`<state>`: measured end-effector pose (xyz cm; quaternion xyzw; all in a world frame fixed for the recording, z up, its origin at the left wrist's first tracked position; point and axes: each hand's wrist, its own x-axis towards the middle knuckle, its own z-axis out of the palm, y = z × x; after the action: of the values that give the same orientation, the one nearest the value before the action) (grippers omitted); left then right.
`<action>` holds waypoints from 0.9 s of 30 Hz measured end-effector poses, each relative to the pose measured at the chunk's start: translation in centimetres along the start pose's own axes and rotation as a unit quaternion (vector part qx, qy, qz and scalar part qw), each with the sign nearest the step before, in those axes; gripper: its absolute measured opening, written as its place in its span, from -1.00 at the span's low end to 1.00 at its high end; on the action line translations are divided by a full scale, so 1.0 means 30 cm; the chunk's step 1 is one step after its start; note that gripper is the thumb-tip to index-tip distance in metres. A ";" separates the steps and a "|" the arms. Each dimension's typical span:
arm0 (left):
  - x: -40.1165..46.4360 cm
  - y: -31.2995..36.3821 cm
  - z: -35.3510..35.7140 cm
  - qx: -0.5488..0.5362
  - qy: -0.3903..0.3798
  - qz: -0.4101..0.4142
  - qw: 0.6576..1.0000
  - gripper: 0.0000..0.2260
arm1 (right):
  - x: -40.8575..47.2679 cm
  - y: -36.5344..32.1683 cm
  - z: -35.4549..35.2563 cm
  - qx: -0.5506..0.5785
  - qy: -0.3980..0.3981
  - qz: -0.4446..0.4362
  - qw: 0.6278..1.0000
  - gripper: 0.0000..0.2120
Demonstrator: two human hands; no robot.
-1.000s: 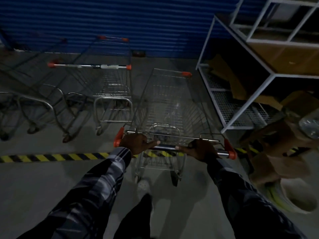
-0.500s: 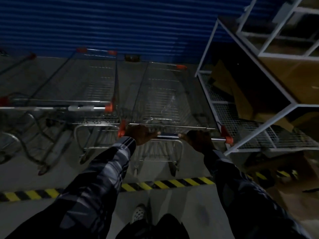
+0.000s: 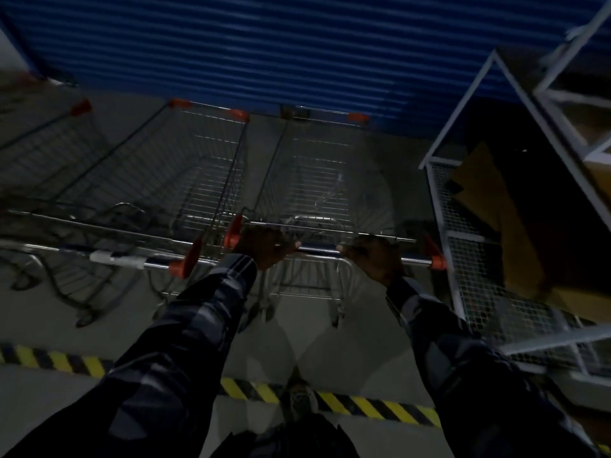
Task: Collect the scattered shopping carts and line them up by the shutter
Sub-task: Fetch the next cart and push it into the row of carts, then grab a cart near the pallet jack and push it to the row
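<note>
Gripping the handle bar (image 3: pixel 317 251) of the cart (image 3: pixel 314 180) with both hands, we stood just behind the yellow-and-black floor stripe (image 3: pixel 363 406). Our left hand (image 3: pixel 264 247) was closed round the bar close to its orange left end cap, and our right hand (image 3: pixel 375 259) was closed round it further along, short of the right cap. The cart's nose sat near the foot of the blue shutter (image 3: pixel 264 44), though we could not tell in the dim light whether it touched. To its right stood the white wire shelving rack (image 3: pixel 463 252), just beside the basket.

On the left, a neighbouring cart (image 3: pixel 185 166) was parked alongside, its front corners roughly level with ours and its handle (image 3: pixel 115 259) a little nearer to us. Beyond that, another cart (image 3: pixel 39 150) could be made out at the frame's edge, dark and blurred, and we could not say how many more lay past it.

We judged this cart to be nearly placed: it was in the row, facing the shutter, with perhaps only a small squaring-up and the letting go left to do. Whether more scattered carts remained elsewhere was not visible, so we could not call the whole job finished.
</note>
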<state>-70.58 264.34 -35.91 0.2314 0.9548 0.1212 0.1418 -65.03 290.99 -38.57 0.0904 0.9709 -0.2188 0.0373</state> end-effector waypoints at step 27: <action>-1.247 -0.664 -0.014 -0.097 0.242 -0.250 0.932 -0.64 | -0.551 -1.320 0.432 -0.010 -0.011 -0.409 0.912 -0.74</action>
<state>-46.94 229.27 -33.39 -0.0664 0.9707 0.2262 -0.0457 -55.99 247.59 -31.85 -0.3172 0.9247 -0.2060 -0.0437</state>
